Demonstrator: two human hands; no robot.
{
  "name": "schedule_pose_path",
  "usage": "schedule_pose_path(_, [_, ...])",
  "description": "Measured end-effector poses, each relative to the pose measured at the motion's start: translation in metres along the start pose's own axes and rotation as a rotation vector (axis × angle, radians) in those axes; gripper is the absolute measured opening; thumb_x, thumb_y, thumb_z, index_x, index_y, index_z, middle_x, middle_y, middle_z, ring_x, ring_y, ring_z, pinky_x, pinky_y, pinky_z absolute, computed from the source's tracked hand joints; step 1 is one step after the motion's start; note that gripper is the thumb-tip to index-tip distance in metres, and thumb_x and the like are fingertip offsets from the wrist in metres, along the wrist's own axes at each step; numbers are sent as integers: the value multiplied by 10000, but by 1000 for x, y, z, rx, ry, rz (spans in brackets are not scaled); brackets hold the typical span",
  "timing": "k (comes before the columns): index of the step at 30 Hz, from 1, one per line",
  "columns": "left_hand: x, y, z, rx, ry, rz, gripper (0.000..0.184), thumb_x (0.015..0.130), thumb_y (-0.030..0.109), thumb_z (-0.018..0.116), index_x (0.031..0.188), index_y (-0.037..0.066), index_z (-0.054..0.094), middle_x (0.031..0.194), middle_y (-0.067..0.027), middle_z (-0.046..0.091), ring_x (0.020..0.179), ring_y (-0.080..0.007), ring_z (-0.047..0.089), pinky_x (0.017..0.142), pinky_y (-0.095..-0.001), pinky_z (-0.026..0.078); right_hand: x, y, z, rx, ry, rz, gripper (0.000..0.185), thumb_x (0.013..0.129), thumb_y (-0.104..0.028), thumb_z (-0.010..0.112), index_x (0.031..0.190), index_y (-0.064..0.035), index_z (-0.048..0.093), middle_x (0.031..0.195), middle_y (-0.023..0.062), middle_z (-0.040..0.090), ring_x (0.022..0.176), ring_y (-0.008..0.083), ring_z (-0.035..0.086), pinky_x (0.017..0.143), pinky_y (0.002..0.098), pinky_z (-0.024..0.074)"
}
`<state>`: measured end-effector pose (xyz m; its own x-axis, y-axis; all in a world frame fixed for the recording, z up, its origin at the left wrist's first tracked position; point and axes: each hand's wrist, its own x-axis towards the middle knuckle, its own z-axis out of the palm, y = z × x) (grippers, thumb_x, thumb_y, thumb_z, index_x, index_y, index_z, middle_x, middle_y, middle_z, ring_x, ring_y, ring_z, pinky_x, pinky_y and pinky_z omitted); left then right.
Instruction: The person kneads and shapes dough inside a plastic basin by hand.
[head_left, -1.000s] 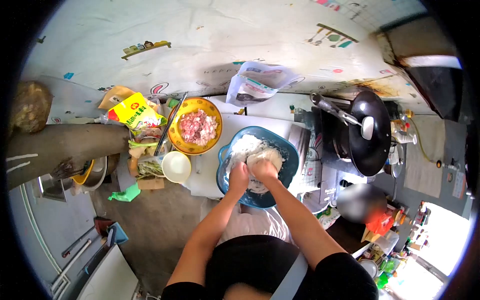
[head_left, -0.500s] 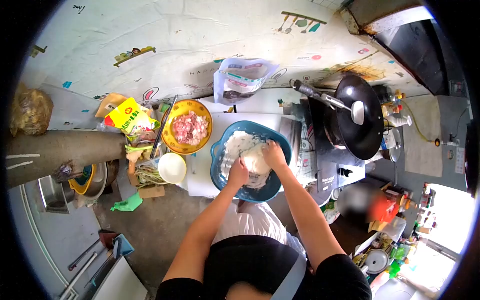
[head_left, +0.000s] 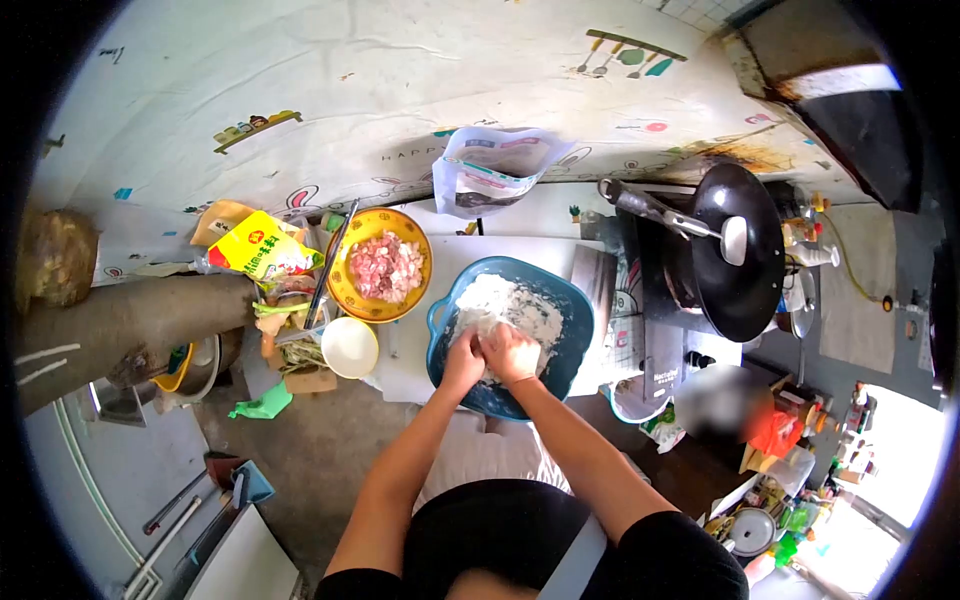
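Observation:
A blue basin [head_left: 577, 350] sits on the white board, with loose white flour [head_left: 535, 310] spread over its bottom. My left hand [head_left: 463, 362] and my right hand [head_left: 511, 353] are side by side inside it, fingers curled together around a lump of dough [head_left: 488, 323]. Most of the dough is hidden beneath the hands. Left of the basin stands a yellow bowl [head_left: 337, 288] of chopped raw meat [head_left: 385, 267], with dark chopsticks [head_left: 335, 262] along its left side. A small white bowl [head_left: 350, 348] is below it.
An open plastic bag [head_left: 497, 172] stands behind the basin against the wall. To the right, a black wok [head_left: 745, 295] with a spatula [head_left: 734, 240] rests on the stove. Seasoning packet [head_left: 262, 247] and vegetables lie left. A thick pipe [head_left: 140, 320] crosses the far left.
My right hand has moved from the basin's right side to beside my left hand. The dough, widely visible before, is now mostly covered. The camera view has shifted slightly.

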<state>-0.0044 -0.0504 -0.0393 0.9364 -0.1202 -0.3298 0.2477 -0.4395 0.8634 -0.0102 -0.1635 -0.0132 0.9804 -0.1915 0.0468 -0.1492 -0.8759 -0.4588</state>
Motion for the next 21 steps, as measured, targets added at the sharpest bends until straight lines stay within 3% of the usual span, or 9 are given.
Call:
schedule_pose_path(1, [0,-1,-3,93,-64,25,249,812,53,534,1056,2,540,871,-176,648,805,-297,643,714,-364,496,7,3,2,-10,-9,22,247,682,-307,675,730,-117,526,661,76,594,583,296,605,521,406,485])
schedule_pose_path(3, [-1,-3,3,28,-87,-35,257,804,42,534,1056,-3,533,853,-174,648,795,-301,642,710,-370,497,21,10,2,8,-16,44,259,679,-294,668,807,-117,531,739,54,586,609,290,611,523,408,484])
schedule_pose_path(6, [1,-3,11,-10,-128,-87,294,810,41,532,1094,-16,483,824,-162,638,765,-276,649,681,-360,504,35,16,2,-3,-108,64,272,674,-254,662,855,-91,541,881,101,555,668,315,599,550,430,481])
schedule_pose_path(8, [-4,14,9,1,-116,-89,300,819,41,523,1106,-19,463,803,-152,628,750,-258,652,665,-346,507,45,22,-1,-10,-118,-25,278,672,-257,663,861,-89,546,910,114,539,707,318,593,585,430,490])
schedule_pose_path(9, [-4,3,15,-51,-166,-151,348,848,19,478,1189,-13,414,840,-146,613,757,-219,650,657,-313,517,49,26,-1,-13,-123,-67,282,672,-259,663,864,-89,548,925,120,531,726,319,590,603,430,495])
schedule_pose_path(10, [-6,11,13,-143,-177,-193,365,856,11,460,1215,-12,397,856,-148,608,763,-217,649,660,-308,520,53,29,-1,16,-130,-106,287,669,-250,659,873,-81,550,934,119,523,799,311,564,642,420,488])
schedule_pose_path(15, [-13,12,19,-519,-230,-376,502,869,-37,381,1352,41,268,964,-139,583,846,-190,628,716,-268,515,70,37,-5,14,-127,-400,170,717,-171,603,850,-71,572,889,106,540,841,299,537,713,406,467])
schedule_pose_path(17, [-14,12,27,-629,-196,-442,558,846,-43,406,1367,75,244,1001,-120,577,892,-167,608,735,-247,496,67,36,-3,41,-160,-326,163,734,-171,596,855,-64,575,882,112,548,853,303,538,726,417,463])
schedule_pose_path(21, [-7,7,30,-879,-211,-315,578,808,-16,495,1345,50,291,998,-118,577,822,-154,589,694,-251,485,62,23,-3,174,-88,-76,201,835,-226,550,857,-28,581,891,163,552,864,355,534,771,453,443])
